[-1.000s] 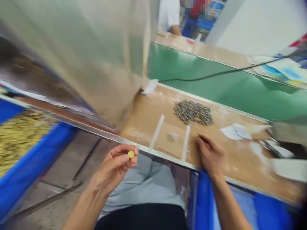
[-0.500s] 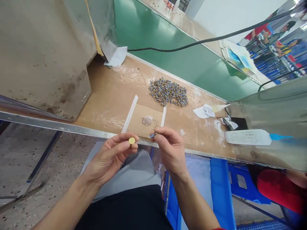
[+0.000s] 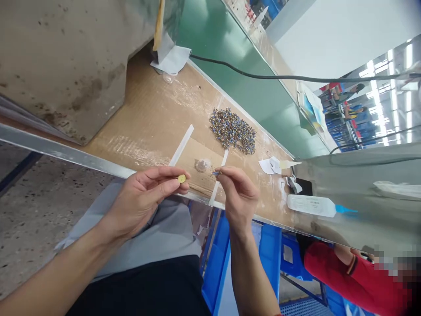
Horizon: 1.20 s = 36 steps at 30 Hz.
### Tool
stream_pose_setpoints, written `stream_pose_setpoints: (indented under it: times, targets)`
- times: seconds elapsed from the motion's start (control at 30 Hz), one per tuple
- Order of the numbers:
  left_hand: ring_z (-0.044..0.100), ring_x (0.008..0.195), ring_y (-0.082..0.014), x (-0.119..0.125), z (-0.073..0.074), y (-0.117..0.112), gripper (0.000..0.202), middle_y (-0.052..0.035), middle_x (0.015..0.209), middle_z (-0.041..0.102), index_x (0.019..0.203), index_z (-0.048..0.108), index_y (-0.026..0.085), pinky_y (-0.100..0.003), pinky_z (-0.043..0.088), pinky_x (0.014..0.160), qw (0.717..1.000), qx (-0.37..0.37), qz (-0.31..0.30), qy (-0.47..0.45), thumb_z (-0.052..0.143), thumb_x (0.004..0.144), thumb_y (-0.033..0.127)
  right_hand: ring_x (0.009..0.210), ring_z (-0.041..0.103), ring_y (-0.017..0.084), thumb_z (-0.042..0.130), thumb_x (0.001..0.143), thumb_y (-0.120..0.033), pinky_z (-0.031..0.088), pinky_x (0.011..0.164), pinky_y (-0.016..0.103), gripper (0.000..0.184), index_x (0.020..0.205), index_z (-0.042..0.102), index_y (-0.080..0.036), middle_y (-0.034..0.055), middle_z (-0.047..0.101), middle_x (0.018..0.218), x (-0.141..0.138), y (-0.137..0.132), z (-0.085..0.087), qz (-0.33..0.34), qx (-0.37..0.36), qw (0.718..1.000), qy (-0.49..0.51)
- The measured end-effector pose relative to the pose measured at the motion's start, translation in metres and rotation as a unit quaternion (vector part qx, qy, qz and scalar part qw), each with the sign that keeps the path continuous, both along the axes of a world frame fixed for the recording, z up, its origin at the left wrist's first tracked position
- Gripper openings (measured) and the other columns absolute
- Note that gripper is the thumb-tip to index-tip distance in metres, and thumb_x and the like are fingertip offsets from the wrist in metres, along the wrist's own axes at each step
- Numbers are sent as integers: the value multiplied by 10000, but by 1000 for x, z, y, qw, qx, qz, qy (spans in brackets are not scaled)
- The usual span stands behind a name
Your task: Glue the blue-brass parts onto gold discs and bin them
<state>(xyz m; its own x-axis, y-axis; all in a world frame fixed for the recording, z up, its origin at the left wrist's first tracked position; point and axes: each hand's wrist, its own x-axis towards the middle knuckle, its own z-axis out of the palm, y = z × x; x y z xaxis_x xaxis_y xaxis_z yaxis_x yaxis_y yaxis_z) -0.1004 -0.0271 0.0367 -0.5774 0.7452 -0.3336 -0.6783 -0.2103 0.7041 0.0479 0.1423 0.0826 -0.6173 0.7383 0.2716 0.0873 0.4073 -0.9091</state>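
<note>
1. Head view, left hand [image 3: 144, 197]: one; thumb and fingers closed on one gold disc [image 3: 181, 178], held near the bench's front edge. The disc's face is turned outward; any mark on it is too small to make out.
2. Head view, right hand [image 3: 241, 195]: one; fingertips pinched on one small blue piece [image 3: 216, 173], just beside the clear container and apart from the disc.
3. Head view, bench [image 3: 148, 114]: one pile of small blue and gold pieces [image 3: 233, 131], beyond the hands; its pieces overlap too closely to count.
4. Head view, between the hands and the pile: one clear round container [image 3: 203, 165], between two white strips [image 3: 182, 145] on the brown surface.
5. Head view, right side of the bench: one white bottle [image 3: 311, 205] with one blue nozzle [image 3: 346, 210], lying on its side. Printed lines show on the bottle, too small to read.
6. Head view, background: one black cable [image 3: 250, 75] across the green panel [image 3: 213, 35]; one person in red [image 3: 345, 270] at lower right.
</note>
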Motion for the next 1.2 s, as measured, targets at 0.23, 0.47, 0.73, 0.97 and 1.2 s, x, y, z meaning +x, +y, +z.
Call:
stream_pose_setpoints:
  times: [0.23,0.47,0.73,0.97,1.2]
  targets:
    - [878,918,-240,7,-12,-1,278,-76,976,908,1137,969,236,-301,731,884,1000,7,-1,27,1014,909,389,1155,824,243,811,1101,-230,679,1045,441,165,1140,911,-356,17,875,1192,-2,22,-2,9,121,992,-44]
    - [895,896,-259,7,-12,0,318,-90,973,913,1130,963,204,-325,746,882,1000,12,-2,21,1035,883,393,1178,830,249,752,1146,-247,686,1072,467,185,1163,901,-355,20,872,1227,-7,30,0,49,193,976,-89]
    - [891,934,-187,8,-9,-1,208,-60,1012,923,1163,964,246,-240,714,926,999,45,-13,10,987,969,317,1170,846,232,703,1169,-150,672,1046,442,278,1221,887,-352,5,876,1250,-11,36,-8,88,285,951,-78]
    - [894,968,-172,8,-8,0,170,-40,1049,934,1164,962,274,-227,706,947,998,63,-17,2,968,995,292,1122,856,235,701,1160,-115,659,1013,424,280,1193,877,-330,8,883,1213,-14,39,-12,95,331,936,-78]
    - [899,951,-175,9,-7,0,165,-43,1025,931,1162,963,261,-231,706,941,997,74,-17,-1,953,999,273,1096,835,229,675,1180,-154,651,1007,424,246,1168,873,-299,25,877,1181,-17,37,-9,90,344,930,-94]
